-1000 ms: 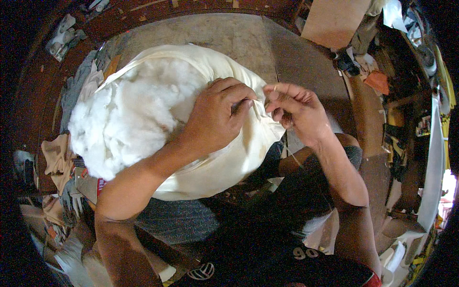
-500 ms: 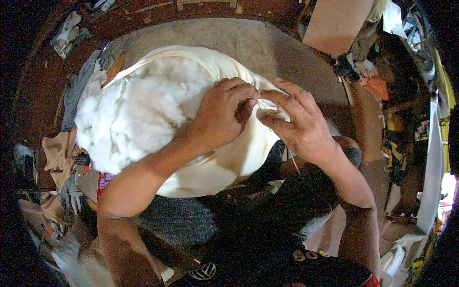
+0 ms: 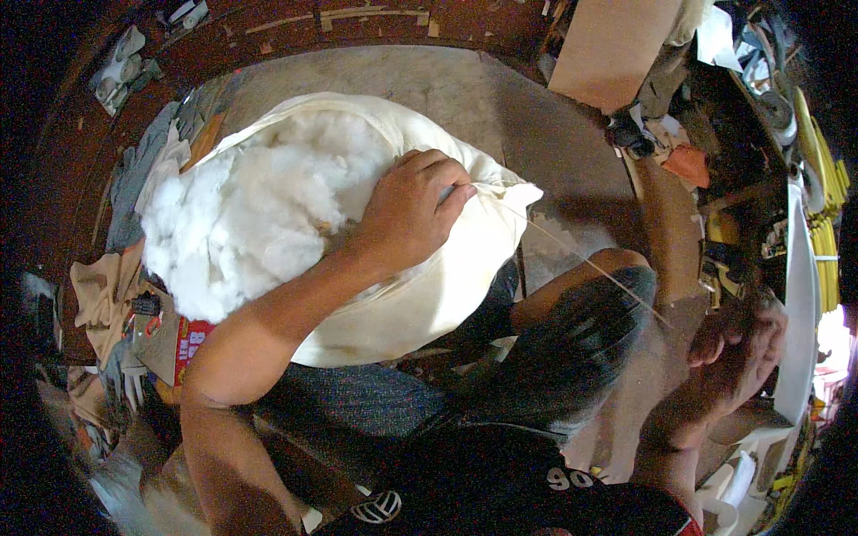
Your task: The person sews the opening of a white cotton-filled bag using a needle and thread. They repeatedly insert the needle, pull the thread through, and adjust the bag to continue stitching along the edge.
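A cream fabric cover [image 3: 420, 322], packed with white fluffy stuffing [image 3: 259, 205], lies across my lap. Its wide opening is on the left, where the stuffing bulges out. My left hand [image 3: 416, 210] is closed on the gathered fabric edge at the right side of the opening, thumb and fingers pinched together. From the cover's right corner a thin thread [image 3: 597, 265] runs taut, down and to the right. Toward its far end is my right hand [image 3: 737, 353], held out in shadow with curled fingers, slightly blurred. Whether a needle is in those fingers is hidden.
Under the cover is a worn brown board surface [image 3: 447, 80]. Scrap cloth [image 3: 107, 277] and a red printed box [image 3: 189, 344] lie at the left. A flat brown panel [image 3: 612, 54] stands at the back right, near an orange scrap [image 3: 686, 167]. My bent knee [image 3: 617, 268] rises at right.
My right hand has moved from the fabric corner far out to the lower right, stretching the thread. The left hand keeps its pinch on the edge in nearly the same place.
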Available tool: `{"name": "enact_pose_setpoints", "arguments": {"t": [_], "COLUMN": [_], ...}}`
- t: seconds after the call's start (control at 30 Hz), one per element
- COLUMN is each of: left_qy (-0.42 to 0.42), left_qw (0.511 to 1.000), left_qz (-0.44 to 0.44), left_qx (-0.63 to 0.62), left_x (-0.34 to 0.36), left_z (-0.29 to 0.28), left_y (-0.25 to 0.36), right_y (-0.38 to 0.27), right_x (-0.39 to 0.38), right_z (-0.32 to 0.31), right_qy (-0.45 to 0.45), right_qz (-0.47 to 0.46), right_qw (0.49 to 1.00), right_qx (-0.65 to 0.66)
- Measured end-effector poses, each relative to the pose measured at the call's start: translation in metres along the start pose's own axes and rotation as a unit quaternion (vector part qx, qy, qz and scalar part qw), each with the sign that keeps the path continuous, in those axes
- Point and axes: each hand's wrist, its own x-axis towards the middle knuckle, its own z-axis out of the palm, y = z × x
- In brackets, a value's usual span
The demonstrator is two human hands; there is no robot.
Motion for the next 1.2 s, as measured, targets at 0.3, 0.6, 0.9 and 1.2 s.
{"name": "enact_pose_setpoints", "arguments": {"t": [0.3, 0.6, 0.9, 1.2], "left_qy": [0.005, 0.008, 0.035, 0.036], "left_qw": [1.0, 1.0, 0.999, 0.999], "left_qz": [-0.004, -0.008, -0.011, -0.019], "left_qx": [0.001, 0.006, 0.009, 0.014], "left_x": [0.0, 0.0, 0.002, -0.002], "left_z": [-0.003, -0.007, -0.009, -0.007], "left_y": [-0.001, 0.001, -0.001, -0.006], "right_y": [0.175, 0.144, 0.168, 0.126], "right_x": [-0.131, -0.375, -0.395, -0.501], "right_z": [-0.305, -0.413, -0.442, -0.483], "right_qy": [0.078, 0.07, 0.097, 0.037], "right_qz": [0.04, 0.328, 0.395, 0.48], "right_qw": [0.814, 0.523, 0.664, 0.427], "right_qx": [-0.574, -0.783, -0.628, -0.766]}}
